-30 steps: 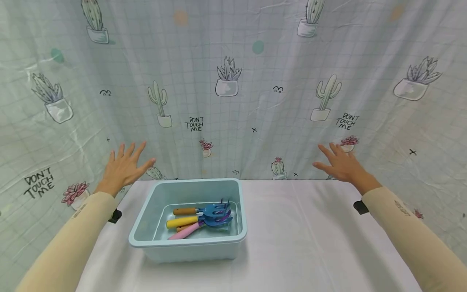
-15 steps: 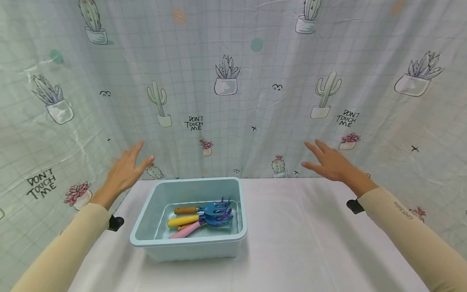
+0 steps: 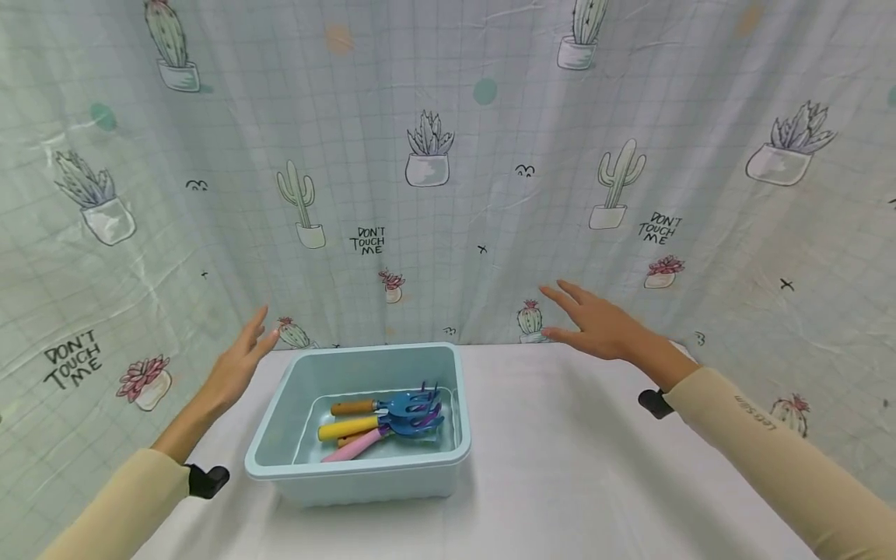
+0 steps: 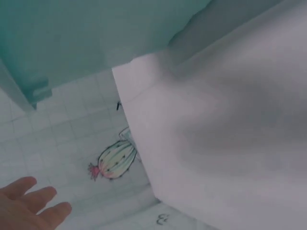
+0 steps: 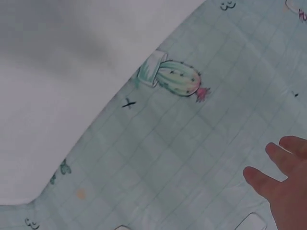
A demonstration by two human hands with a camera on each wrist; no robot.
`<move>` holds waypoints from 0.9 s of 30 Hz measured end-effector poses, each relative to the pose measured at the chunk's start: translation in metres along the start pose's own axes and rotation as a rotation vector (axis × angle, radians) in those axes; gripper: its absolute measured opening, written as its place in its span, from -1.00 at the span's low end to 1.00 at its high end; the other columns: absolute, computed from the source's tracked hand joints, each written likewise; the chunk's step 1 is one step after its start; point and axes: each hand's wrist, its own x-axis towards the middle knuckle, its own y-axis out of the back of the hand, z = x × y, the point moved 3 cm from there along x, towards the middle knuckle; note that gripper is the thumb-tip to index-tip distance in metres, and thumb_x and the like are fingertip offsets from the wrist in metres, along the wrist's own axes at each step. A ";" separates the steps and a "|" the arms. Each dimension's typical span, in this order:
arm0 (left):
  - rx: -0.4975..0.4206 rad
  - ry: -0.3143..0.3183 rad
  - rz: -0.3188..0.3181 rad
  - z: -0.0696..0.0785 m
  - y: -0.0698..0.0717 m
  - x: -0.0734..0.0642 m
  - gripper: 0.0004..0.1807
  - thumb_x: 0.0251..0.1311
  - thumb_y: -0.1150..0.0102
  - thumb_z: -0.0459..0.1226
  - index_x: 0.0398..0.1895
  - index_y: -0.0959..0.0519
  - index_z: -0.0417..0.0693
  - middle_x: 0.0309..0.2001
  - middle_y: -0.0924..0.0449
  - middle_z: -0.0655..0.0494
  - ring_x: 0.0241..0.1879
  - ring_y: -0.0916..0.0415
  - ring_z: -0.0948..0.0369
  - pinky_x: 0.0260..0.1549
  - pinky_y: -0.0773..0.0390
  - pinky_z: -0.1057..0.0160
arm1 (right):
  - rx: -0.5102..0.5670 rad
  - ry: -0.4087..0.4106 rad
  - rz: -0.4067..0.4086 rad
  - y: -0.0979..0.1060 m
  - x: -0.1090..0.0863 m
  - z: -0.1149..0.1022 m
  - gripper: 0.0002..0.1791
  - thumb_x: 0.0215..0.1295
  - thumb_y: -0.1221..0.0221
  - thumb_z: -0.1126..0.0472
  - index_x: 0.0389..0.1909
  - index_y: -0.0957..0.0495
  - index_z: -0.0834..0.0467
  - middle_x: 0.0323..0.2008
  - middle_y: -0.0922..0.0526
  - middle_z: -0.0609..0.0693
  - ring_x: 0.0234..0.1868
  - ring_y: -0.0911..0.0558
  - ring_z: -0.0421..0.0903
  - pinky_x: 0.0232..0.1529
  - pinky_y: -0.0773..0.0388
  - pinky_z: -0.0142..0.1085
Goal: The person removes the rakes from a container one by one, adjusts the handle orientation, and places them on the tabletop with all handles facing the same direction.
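Observation:
In the head view a light blue plastic basin [image 3: 357,467] stands on the white table, left of the middle. Several small garden hand tools lie in it: a blue-headed hand fork [image 3: 408,404] with an orange handle, one with a yellow handle [image 3: 348,427], and a pink handle [image 3: 353,446]. My left hand [image 3: 231,373] hovers left of the basin with straight, relaxed fingers and holds nothing. Over the table's back right, my right hand [image 3: 595,323] is raised with its fingers extended, also holding nothing. In each wrist view only the fingers [image 4: 55,213] and part of the hand show.
The white table [image 3: 546,459] runs back to a hanging curtain [image 3: 476,194] printed with cacti, which also closes in both sides. A black strap [image 3: 208,481] sits on the left wrist and another black strap [image 3: 656,403] on the right.
Both hands have moved inward; the left has also come lower and nearer, its fingers less spread. My right hand has shifted left. The basin and tools stay in place.

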 end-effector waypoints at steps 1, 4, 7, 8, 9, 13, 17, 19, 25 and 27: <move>-0.023 0.011 -0.009 -0.001 -0.002 -0.003 -0.19 0.59 0.32 0.17 0.71 0.33 0.20 0.63 0.13 -0.43 0.53 0.06 -0.50 0.27 -0.06 -0.64 | 0.003 0.003 -0.002 0.000 0.000 -0.004 -0.08 0.45 -0.02 -0.41 0.68 0.04 -0.16 0.66 0.04 0.24 0.59 -0.14 0.39 0.40 -0.20 0.44; -0.109 0.030 -0.038 -0.004 -0.011 -0.012 -0.18 0.58 0.35 0.18 0.71 0.33 0.17 0.66 0.23 -0.36 0.57 0.15 -0.48 0.30 0.04 -0.65 | 0.006 0.017 -0.002 -0.002 0.002 -0.015 -0.08 0.44 -0.04 -0.42 0.68 0.03 -0.18 0.66 0.01 0.22 0.59 -0.17 0.37 0.41 -0.21 0.42; -0.214 0.062 -0.094 -0.008 -0.019 -0.020 -0.17 0.58 0.38 0.18 0.71 0.37 0.15 0.68 0.39 -0.28 0.58 0.25 -0.48 0.32 0.13 -0.65 | 0.014 0.026 -0.010 -0.003 0.002 -0.026 -0.09 0.42 -0.06 -0.41 0.67 0.02 -0.22 0.66 -0.01 0.18 0.59 -0.20 0.34 0.42 -0.22 0.40; -0.247 0.078 -0.115 -0.010 -0.022 -0.023 -0.17 0.58 0.38 0.19 0.70 0.39 0.16 0.68 0.42 -0.26 0.58 0.27 -0.48 0.34 0.15 -0.64 | 0.018 0.033 -0.013 -0.004 0.003 -0.030 -0.09 0.42 -0.07 -0.40 0.67 0.01 -0.22 0.66 -0.02 0.17 0.59 -0.20 0.34 0.42 -0.23 0.40; -0.274 0.096 -0.134 -0.011 -0.025 -0.025 -0.16 0.57 0.39 0.20 0.70 0.41 0.17 0.68 0.44 -0.27 0.58 0.27 -0.48 0.36 0.15 -0.63 | 0.023 0.040 -0.015 -0.004 0.003 -0.034 -0.10 0.42 -0.08 -0.39 0.67 0.00 -0.22 0.66 -0.03 0.17 0.58 -0.21 0.34 0.41 -0.23 0.40; -0.362 0.172 -0.186 -0.015 -0.035 -0.034 -0.16 0.55 0.42 0.26 0.69 0.42 0.26 0.67 0.39 -0.30 0.58 0.25 -0.47 0.42 0.14 -0.55 | 0.033 0.063 -0.024 -0.005 0.004 -0.046 -0.11 0.42 -0.09 -0.37 0.66 0.00 -0.25 0.66 -0.04 0.13 0.59 -0.22 0.30 0.40 -0.26 0.39; -0.392 0.212 -0.221 -0.014 -0.044 -0.041 -0.17 0.52 0.45 0.31 0.69 0.40 0.35 0.70 0.40 -0.20 0.59 0.23 -0.46 0.42 0.13 -0.55 | 0.039 0.085 -0.032 -0.006 0.007 -0.056 -0.11 0.42 -0.12 -0.35 0.66 -0.01 -0.25 0.66 -0.04 0.13 0.59 -0.22 0.29 0.39 -0.29 0.39; -0.404 0.218 -0.235 -0.014 -0.048 -0.043 -0.18 0.51 0.47 0.31 0.69 0.40 0.37 0.70 0.41 -0.14 0.59 0.22 -0.47 0.41 0.12 -0.58 | 0.044 0.094 -0.037 -0.006 0.008 -0.060 -0.10 0.41 -0.13 -0.35 0.66 -0.01 -0.26 0.66 -0.04 0.12 0.59 -0.23 0.28 0.38 -0.30 0.38; -0.465 0.203 -0.232 -0.014 -0.055 -0.046 -0.20 0.55 0.41 0.23 0.70 0.34 0.30 0.71 0.40 -0.11 0.64 0.31 -0.35 0.43 0.15 -0.55 | 0.042 0.121 -0.052 -0.008 0.014 -0.070 -0.11 0.42 -0.13 -0.34 0.66 0.00 -0.27 0.66 -0.05 0.11 0.59 -0.25 0.26 0.37 -0.34 0.37; -0.467 0.210 -0.235 -0.014 -0.056 -0.047 -0.20 0.55 0.40 0.22 0.70 0.36 0.31 0.71 0.41 -0.10 0.65 0.33 -0.32 0.44 0.13 -0.53 | 0.045 0.129 -0.062 -0.009 0.014 -0.073 -0.11 0.42 -0.14 -0.34 0.66 0.00 -0.28 0.66 -0.05 0.10 0.59 -0.24 0.26 0.37 -0.34 0.37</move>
